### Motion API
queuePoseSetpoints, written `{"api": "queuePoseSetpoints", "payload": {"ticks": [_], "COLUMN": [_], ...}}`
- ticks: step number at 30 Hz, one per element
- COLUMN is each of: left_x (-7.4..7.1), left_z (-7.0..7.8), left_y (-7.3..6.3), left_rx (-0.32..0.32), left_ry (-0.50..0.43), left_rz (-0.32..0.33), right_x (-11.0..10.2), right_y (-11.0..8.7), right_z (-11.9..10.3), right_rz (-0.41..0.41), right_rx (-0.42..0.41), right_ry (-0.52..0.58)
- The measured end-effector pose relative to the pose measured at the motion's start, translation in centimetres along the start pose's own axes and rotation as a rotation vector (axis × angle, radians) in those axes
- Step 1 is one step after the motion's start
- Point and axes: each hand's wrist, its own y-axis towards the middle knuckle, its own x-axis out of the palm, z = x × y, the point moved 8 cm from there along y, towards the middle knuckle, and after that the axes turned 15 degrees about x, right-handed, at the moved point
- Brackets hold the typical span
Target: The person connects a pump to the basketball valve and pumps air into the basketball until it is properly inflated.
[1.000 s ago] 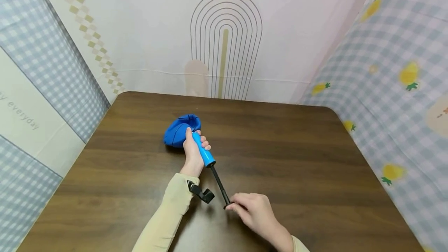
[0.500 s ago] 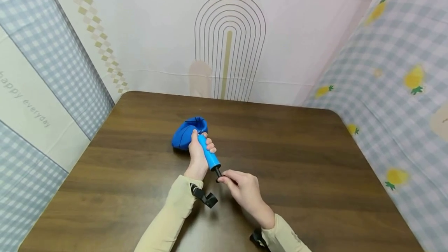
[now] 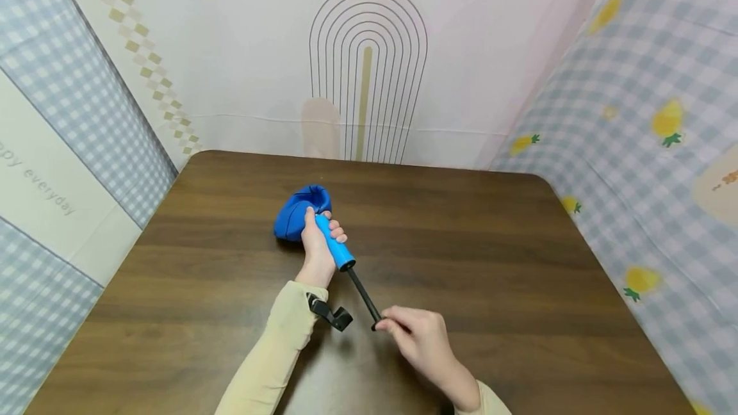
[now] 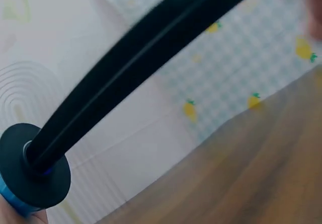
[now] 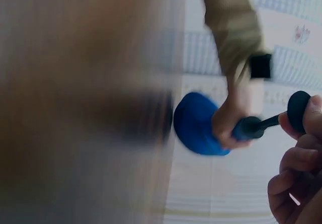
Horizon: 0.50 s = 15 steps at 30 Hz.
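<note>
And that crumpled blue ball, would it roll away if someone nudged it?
Probably not far: the blue ball is caved in on one side, so it would likely wobble or slide. Its inward-folded wall suggests it would feel floppy. It may also be fairly light, since it looks underinflated.

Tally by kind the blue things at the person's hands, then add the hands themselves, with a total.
Blue pump with black rod: 1
Caved-in blue ball: 1
Hands, left hand and right hand: 2
Total: 4
</note>
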Motion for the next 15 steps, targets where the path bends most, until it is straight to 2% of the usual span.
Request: {"api": "queuePoseSetpoints", "payload": {"ticks": [5,8,12,15], "left_x": [1.4,1.7,1.0,0.4], "left_z": [-1.1,-0.8,0.4,1.3], "left_y": [-1.0,-1.1,-0.9,-0.3], "left_rx": [0.014,0.030,0.039,0.035], "left_ry": [-0.001,-0.008,-0.010,-0.025], "left_rz": [-0.040,-0.058,-0.059,-0.046], "right_x": [1.3,2.2,3.2,2.9], "right_y": [3.1,4.4,4.2,3.2], "right_z": [2.5,2.8,2.1,1.8], "right_rz": [-0.019,-0.049,-0.062,-0.060], "right_rx": [0.081,0.085,0.103,0.126], "right_ry": [-0.108,-0.101,-0.053,-0.045]}}
